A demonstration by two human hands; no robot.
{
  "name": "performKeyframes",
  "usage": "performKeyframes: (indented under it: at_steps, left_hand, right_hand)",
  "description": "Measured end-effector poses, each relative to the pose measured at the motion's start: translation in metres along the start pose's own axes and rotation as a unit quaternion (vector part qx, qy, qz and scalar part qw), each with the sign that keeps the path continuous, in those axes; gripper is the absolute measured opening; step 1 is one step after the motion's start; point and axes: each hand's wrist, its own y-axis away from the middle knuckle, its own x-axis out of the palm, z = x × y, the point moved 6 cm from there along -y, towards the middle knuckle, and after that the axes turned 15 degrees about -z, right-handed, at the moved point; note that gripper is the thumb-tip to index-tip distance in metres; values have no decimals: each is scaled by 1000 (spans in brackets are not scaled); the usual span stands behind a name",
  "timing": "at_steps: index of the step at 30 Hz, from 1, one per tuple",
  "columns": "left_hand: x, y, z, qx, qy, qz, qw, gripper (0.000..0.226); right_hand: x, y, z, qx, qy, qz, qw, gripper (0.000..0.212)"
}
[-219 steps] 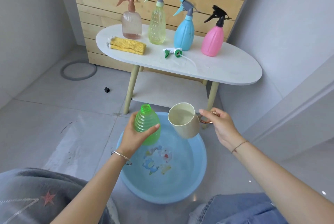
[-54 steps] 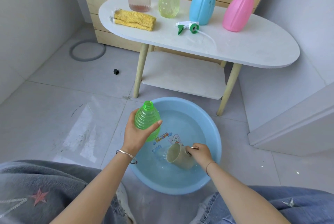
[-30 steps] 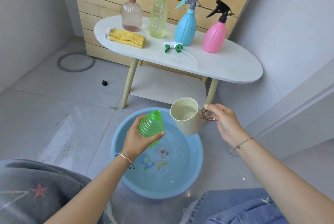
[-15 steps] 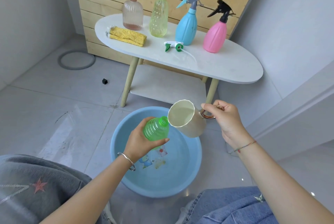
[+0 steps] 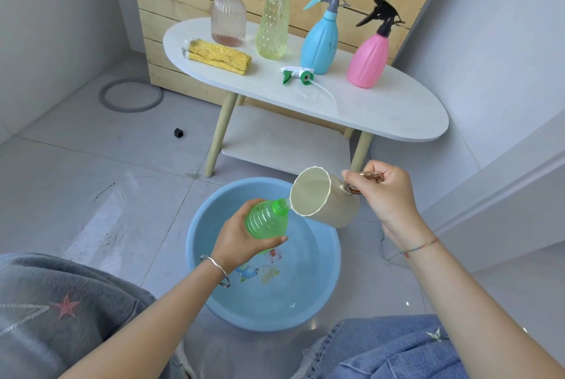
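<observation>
Green bottle (image 5: 266, 219), ribbed and translucent, tilts its open neck toward the cup (image 5: 324, 199).

White oval table (image 5: 397, 109) on pale wooden legs carries four trigger spray bottles in a row: brown-tinted clear bottle (image 5: 227, 21), yellow-green bottle (image 5: 273, 30), blue bottle (image 5: 319, 42), pink bottle (image 5: 368, 64). Folded yellow cloth (image 5: 218, 56) and loose green-and-white spray head (image 5: 298, 74) lie in front of them.
</observation>
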Motion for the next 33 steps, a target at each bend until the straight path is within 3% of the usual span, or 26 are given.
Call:
performKeyframes:
  at_steps: [8, 18, 33]
  left_hand:
    - [3, 2, 5, -6, -7, 7, 1000, 76]
    - [5, 2, 8, -8, -13, 10, 1000, 75]
    - [5, 3, 8, -11, -20, 11, 1000, 81]
  right_hand:
    - [1, 0, 11, -38, 28, 4, 999, 33]
    - [2, 1, 20, -99, 71, 1, 993, 46]
    - [12, 7, 27, -155, 105, 11, 982, 49]
